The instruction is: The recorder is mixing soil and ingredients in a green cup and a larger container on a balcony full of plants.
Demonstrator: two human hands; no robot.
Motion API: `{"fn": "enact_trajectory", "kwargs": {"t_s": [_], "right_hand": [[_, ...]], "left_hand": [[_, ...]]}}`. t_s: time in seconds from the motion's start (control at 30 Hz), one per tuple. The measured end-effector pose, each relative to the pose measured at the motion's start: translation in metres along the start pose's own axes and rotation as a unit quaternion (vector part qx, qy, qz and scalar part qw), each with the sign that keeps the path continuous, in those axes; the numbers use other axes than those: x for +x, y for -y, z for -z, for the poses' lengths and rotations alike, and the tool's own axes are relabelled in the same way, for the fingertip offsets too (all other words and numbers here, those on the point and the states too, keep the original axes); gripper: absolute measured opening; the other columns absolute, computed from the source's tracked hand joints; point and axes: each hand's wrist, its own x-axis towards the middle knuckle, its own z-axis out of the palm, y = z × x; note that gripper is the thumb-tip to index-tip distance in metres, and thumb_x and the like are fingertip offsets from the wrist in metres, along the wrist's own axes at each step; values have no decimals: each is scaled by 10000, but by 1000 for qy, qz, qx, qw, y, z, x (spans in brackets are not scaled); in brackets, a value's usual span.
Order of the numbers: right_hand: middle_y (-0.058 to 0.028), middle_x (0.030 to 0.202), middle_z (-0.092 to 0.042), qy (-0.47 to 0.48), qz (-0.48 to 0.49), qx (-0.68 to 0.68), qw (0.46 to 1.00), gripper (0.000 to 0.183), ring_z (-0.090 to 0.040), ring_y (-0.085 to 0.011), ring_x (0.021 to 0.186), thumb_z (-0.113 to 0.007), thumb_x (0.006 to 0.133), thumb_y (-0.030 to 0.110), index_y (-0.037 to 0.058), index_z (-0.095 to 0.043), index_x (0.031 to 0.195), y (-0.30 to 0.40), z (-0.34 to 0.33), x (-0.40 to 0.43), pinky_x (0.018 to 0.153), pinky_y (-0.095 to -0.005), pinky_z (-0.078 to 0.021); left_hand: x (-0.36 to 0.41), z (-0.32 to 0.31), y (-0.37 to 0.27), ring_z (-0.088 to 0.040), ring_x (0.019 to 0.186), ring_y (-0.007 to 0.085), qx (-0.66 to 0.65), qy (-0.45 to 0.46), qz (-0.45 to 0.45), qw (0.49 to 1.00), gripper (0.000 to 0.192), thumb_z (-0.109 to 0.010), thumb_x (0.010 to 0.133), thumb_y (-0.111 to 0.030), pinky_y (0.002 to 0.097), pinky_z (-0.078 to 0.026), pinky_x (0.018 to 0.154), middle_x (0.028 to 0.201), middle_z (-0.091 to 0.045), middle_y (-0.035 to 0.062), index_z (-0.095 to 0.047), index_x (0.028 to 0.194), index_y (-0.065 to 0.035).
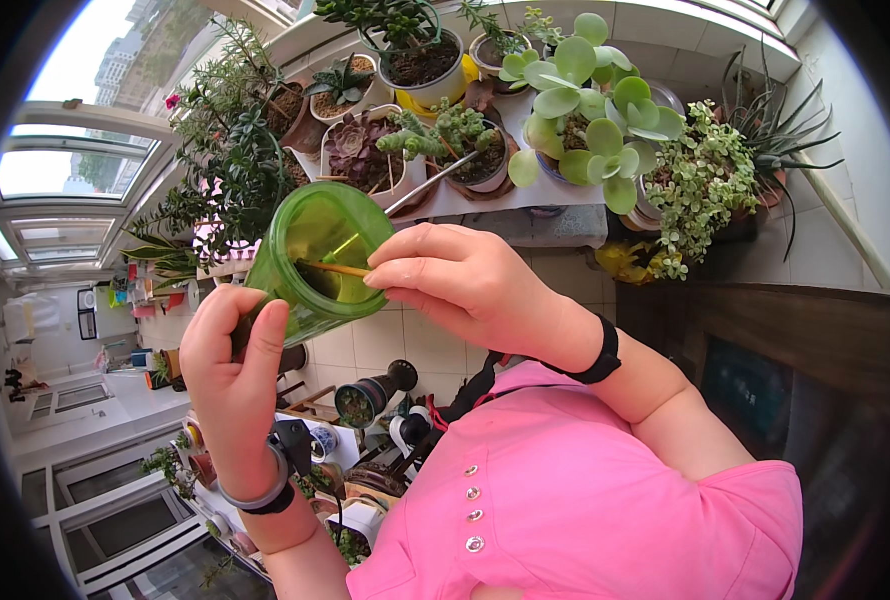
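Note:
A green translucent watering can [326, 311] is tilted in front of me, its round mouth turned up toward my face. My left hand [238, 337] grips it from the left side; the can hides part of those fingers. Between the fingertips and thumb of my right hand [452, 277] is a thin wooden stick [340, 268], whose far end lies inside the can's mouth. A slim metal tube [430, 182], apparently the spout, reaches from behind the can toward a potted succulent [445, 135]. Whatever lies at the bottom of the can is too dark to make out.
Several potted plants crowd a white-covered stand beyond the can, among them a purple rosette succulent [356, 144] and a round-leaved succulent [576, 97]. Leafy branches [223, 165] reach out at left. A dark pedestal pot [358, 403] stands below on the tiled floor [430, 334].

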Motion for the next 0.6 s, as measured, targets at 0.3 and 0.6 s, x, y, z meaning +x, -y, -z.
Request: {"fn": "enact_trajectory", "kwargs": {"t_s": [0.3, 0.6], "right_hand": [[-84, 1012, -649, -11, -5, -4, 1000, 233, -646, -259, 856, -696, 804, 5, 61, -666, 1028, 3, 7, -5, 730, -338, -540], [-101, 1038, -642, -35, -18, 2, 999, 228, -637, -255, 890, -673, 822, -15, 41, -657, 1043, 4, 13, -8, 754, -331, -528]], "left_hand": [[4, -3, -14, -383, 608, 131, 24, 3, -16, 1000, 211, -688, 861, -98, 263, -301, 546, 685, -447, 44, -535, 805, 37], [18, -3, -38, -375, 583, 140, 98, 20, -82, 992, 207, -700, 839, -95, 280, -283, 518, 677, -446, 50, -540, 794, 28]]}}
